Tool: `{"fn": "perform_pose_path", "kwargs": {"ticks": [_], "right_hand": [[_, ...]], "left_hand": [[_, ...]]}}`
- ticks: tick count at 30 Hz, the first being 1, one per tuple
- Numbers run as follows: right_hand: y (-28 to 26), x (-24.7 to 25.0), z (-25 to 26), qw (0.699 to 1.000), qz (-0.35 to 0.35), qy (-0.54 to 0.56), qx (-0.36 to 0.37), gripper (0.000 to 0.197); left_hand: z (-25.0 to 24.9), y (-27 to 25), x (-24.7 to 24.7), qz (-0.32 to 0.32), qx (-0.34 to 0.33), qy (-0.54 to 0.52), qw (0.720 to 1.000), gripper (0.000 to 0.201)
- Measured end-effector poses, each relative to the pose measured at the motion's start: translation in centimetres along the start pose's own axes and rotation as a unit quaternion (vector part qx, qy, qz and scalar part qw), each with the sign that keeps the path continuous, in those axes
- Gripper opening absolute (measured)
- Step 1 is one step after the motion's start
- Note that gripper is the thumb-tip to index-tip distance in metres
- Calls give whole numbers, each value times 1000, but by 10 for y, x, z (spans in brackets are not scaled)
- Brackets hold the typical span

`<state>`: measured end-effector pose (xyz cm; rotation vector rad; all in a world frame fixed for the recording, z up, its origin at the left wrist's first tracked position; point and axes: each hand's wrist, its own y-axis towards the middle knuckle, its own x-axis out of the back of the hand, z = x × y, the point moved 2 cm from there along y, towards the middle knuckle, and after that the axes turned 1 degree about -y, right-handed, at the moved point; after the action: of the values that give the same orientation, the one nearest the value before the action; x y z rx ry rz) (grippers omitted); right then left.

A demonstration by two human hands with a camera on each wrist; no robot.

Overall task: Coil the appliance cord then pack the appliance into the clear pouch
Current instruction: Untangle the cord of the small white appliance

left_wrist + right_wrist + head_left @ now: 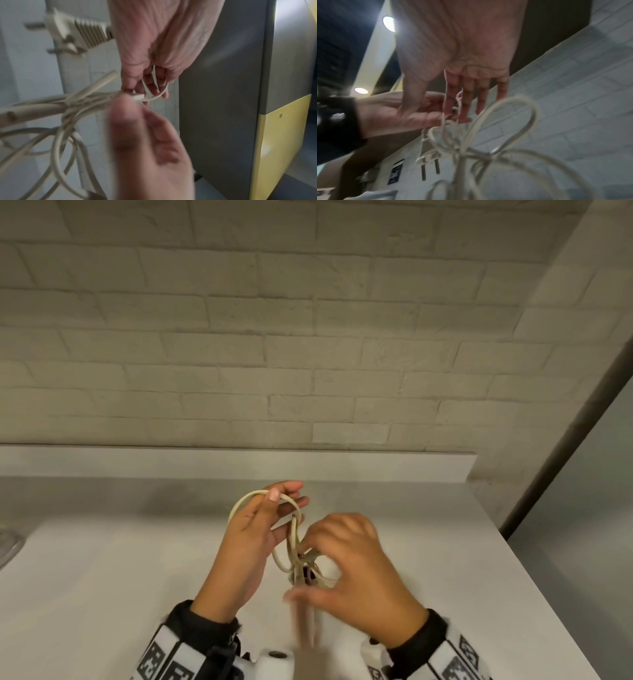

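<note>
A beige appliance cord [294,539] hangs in several loops between my hands above the white counter [445,559]. My left hand [284,498] pinches the top loop between thumb and fingers. Just right of it, my right hand [308,546] pinches the gathered strands at the middle of the bundle. In the left wrist view a thin pale strand [154,97] curls round my left fingers. The two-pin plug [428,150] dangles free below the hands. A blurred beige body [305,621], apparently the appliance, hangs under the bundle. No clear pouch can be made out.
A brick wall [308,354] with a low white ledge [239,463] runs along the counter's far side. A clear object [8,546] shows at the left edge. The counter's right edge [534,577] drops off beside a grey and yellow cabinet [283,121].
</note>
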<state>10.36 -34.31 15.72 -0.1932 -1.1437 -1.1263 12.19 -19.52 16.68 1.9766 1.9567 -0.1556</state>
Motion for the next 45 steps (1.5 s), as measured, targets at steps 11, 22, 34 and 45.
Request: {"fn": "perform_pose_path", "kwargs": {"ticks": [11, 22, 34, 45], "right_hand": [[6, -44, -9, 992, -103, -34, -58, 30], [15, -51, -20, 985, -77, -140, -61, 17], [-4, -25, -27, 976, 5, 204, -81, 27], [16, -18, -41, 964, -103, 162, -181, 16]], "left_hand": [[-9, 2, -10, 10, -15, -1, 1000, 17], [-10, 1, -22, -13, 15, -68, 997, 16], [1, 29, 31, -38, -37, 231, 972, 22], [42, -4, -5, 96, 166, 114, 975, 37]]}}
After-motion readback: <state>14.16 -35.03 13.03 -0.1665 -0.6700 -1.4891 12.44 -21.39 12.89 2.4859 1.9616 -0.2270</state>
